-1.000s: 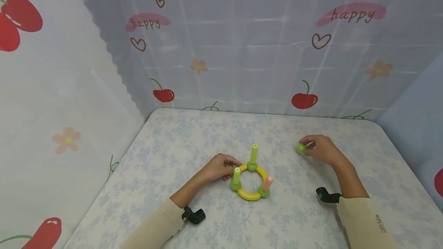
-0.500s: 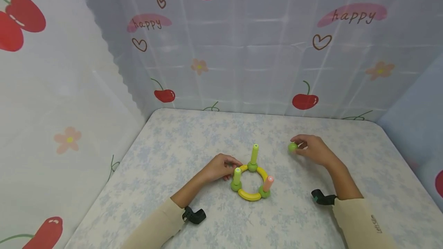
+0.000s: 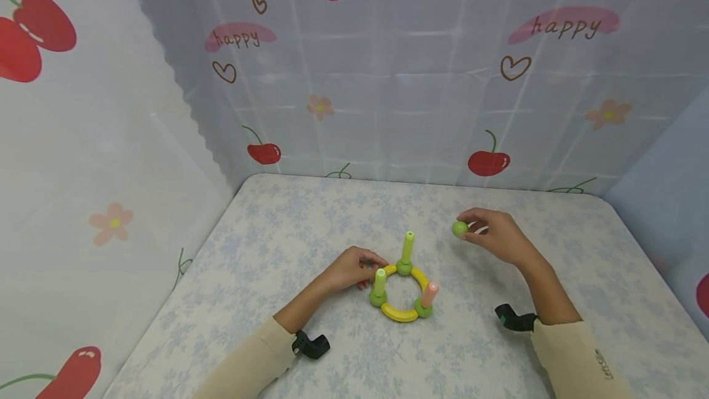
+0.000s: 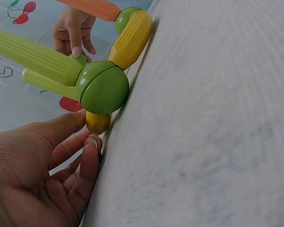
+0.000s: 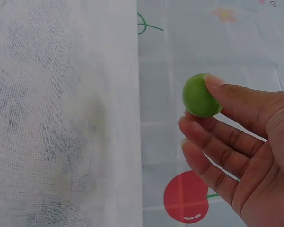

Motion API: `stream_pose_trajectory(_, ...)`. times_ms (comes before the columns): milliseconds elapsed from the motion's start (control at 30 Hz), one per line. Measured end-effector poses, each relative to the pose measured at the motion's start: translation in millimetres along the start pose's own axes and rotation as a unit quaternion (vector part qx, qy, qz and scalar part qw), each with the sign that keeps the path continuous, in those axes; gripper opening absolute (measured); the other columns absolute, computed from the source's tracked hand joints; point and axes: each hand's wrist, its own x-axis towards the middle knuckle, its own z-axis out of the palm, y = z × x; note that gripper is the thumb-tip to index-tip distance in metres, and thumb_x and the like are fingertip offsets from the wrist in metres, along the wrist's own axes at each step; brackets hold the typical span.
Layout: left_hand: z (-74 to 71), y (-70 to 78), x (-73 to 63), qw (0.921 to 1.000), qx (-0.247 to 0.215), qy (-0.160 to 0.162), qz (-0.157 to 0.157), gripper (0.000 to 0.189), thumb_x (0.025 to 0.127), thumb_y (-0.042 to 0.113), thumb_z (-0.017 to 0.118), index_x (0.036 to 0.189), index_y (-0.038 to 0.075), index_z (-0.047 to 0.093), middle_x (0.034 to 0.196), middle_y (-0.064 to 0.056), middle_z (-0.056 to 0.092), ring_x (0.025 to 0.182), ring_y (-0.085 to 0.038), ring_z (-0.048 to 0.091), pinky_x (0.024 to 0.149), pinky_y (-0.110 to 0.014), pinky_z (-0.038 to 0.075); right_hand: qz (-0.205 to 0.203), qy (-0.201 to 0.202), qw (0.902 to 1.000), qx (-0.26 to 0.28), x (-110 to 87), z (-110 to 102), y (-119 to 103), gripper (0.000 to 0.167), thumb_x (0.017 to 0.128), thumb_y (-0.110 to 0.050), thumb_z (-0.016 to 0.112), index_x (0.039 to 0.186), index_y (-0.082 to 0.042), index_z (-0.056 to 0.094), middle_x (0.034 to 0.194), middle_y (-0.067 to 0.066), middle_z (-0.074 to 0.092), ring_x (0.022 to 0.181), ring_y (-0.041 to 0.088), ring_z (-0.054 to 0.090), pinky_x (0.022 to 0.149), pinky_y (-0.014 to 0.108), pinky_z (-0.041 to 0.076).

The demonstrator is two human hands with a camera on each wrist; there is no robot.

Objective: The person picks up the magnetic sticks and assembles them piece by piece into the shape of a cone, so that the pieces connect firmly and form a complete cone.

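Note:
My right hand [image 3: 498, 236] pinches a green ball [image 5: 201, 96] between thumb and fingertips, held above the table to the right of a toy ring frame. Yellow curved rods [image 3: 399, 314] joined by green balls [image 3: 378, 298] make up that ring, which lies on the table. From its green balls rise two light green rods [image 3: 408, 248] and one orange-pink rod [image 3: 429, 294]. At the ring's left side, my left hand [image 3: 350, 268] pinches a yellow curved rod [image 4: 98, 122] with thumb and fingers, just beside a green ball joint [image 4: 105, 87].
The table [image 3: 277, 214] has a pale blue floral cover. Behind it and at the left hang curtains [image 3: 365, 79] printed with cherries and hearts. A black wrist camera [image 3: 312, 345] sits on the left sleeve, and another black camera [image 3: 515, 318] on the right.
My right hand has moved left and slightly up with the green ball, towards the ring frame. The left hand and the frame have stayed in place.

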Motion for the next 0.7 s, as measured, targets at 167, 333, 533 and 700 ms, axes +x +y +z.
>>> stream_pose_trajectory(167,-0.5,-0.3,0.4,1.0,0.0,-0.001,0.0,0.022,0.101,0.008,0.062,0.117,0.012,0.076,0.087,-0.001,0.071,0.056,-0.015,0.062,0.054,-0.03,0.056,0.0,0.005,1.0,0.002,1.5,2,-9,0.032,0.089,-0.007,0.079,0.119,-0.002,0.07,0.111,0.012,0.072,0.095,0.028,0.069,0.082,0.047,0.059)
stream_pose_trajectory(333,-0.6,-2.1,0.8,1.0,-0.004,-0.001,-0.001,0.021,0.101,0.009,0.062,0.116,0.011,0.077,0.092,0.0,0.072,0.056,-0.016,0.062,0.054,-0.031,0.056,-0.012,0.015,0.9997,0.018,1.4,7,-20,0.034,0.089,-0.009,0.079,0.122,-0.004,0.071,0.113,0.009,0.072,0.095,0.025,0.07,0.08,0.038,0.059)
stream_pose_trajectory(533,0.7,-3.2,1.7,1.0,-0.006,-0.001,0.003,0.022,0.102,0.01,0.062,0.116,0.015,0.077,0.095,0.002,0.073,0.057,-0.016,0.063,0.054,-0.031,0.057,-0.032,0.04,0.9979,0.041,0.1,15,-37,0.037,0.087,-0.009,0.082,0.123,-0.008,0.072,0.111,0.005,0.073,0.092,0.02,0.07,0.076,0.027,0.058)
stream_pose_trajectory(700,-1.2,-2.8,1.4,1.0,-0.008,0.001,0.002,0.021,0.102,0.01,0.062,0.116,0.014,0.077,0.093,0.001,0.072,0.057,-0.017,0.063,0.054,-0.031,0.057,-0.056,0.06,0.9945,0.065,1.5,21,-50,0.038,0.085,-0.007,0.084,0.121,-0.01,0.073,0.109,0.001,0.074,0.09,0.017,0.069,0.075,0.029,0.059)
